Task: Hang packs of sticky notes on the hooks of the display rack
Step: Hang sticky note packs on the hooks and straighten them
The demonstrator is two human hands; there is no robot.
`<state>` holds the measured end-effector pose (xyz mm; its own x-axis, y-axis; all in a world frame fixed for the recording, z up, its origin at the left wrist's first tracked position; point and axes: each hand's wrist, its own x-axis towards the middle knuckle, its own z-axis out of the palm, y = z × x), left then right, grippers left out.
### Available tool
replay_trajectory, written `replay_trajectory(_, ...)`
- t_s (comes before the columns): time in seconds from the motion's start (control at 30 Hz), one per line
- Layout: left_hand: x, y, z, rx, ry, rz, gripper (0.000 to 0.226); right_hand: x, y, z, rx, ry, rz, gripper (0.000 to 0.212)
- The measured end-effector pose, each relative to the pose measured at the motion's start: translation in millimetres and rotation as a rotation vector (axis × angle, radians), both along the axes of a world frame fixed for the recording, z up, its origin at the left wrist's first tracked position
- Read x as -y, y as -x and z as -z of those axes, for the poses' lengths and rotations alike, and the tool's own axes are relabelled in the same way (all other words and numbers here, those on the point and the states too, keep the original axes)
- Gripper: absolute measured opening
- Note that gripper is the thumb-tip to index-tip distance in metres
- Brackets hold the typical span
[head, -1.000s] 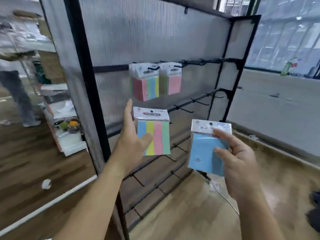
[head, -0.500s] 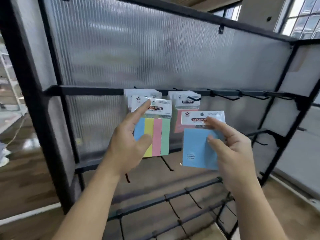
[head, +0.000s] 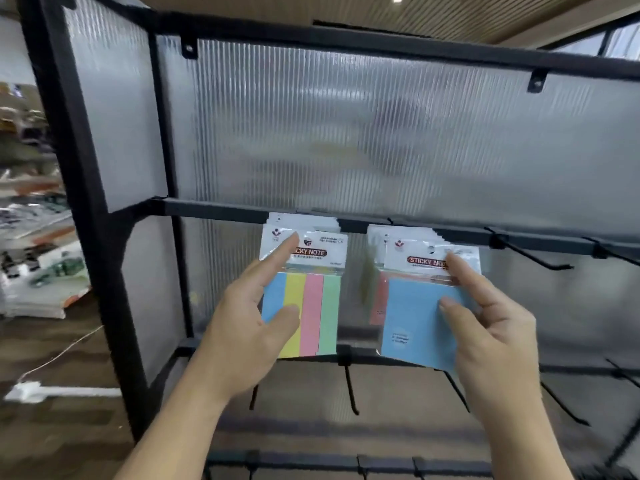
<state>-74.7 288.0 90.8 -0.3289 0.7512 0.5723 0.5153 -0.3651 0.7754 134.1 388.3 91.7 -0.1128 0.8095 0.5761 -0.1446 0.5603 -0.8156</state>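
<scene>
Behind the black rack point(head: 86, 202) sits a ribbed, half-clear panel point(head: 346, 133), and wood floor point(head: 52, 445) shows to the left of the hands. The left hand point(head: 249, 327) grasps a striped pack point(head: 311, 299) of sticky notes: thumb pressed on its front, index finger stretched up over the white header, other fingers hidden behind. The right hand point(head: 491, 334) grasps a blue pack point(head: 415, 317) the same way, thumb on the blue face, index finger on the header. Both packs are held up just under the top bar point(head: 214, 211), each in front of a bunch of hung packs point(head: 304, 220), approx. at the hook ends; I cannot tell if any hook has gone through a header hole. I judge the step is threading both holes at once, so the task is not finished. What could go wrong: w/ two packs together the eyes can follow only one hole, so the other may miss the tip and its header may bend or tear. If a hand lets go too early, the pack will drop to the lower hooks point(head: 349, 386) or the floor. Pushing too hard could knock the hung packs off. An empty hook point(head: 530, 254) sits just right of the right hand, so no need to crowd these two.
</scene>
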Motion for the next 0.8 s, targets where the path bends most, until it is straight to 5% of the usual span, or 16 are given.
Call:
replay_trajectory(0.57, -1.0, -21.3, -8.4, -0.069, 0.104, -0.233, 0.077, -34.0, -8.7, 6.5, 0.079, 0.1, -0.193, 0.05)
replay_trajectory(0.8, -17.6, -17.4, -0.6, -0.108, 0.142, -0.294, 0.072, -49.5, -0.8, 11.5, 0.276, -0.071, -0.022, 0.051)
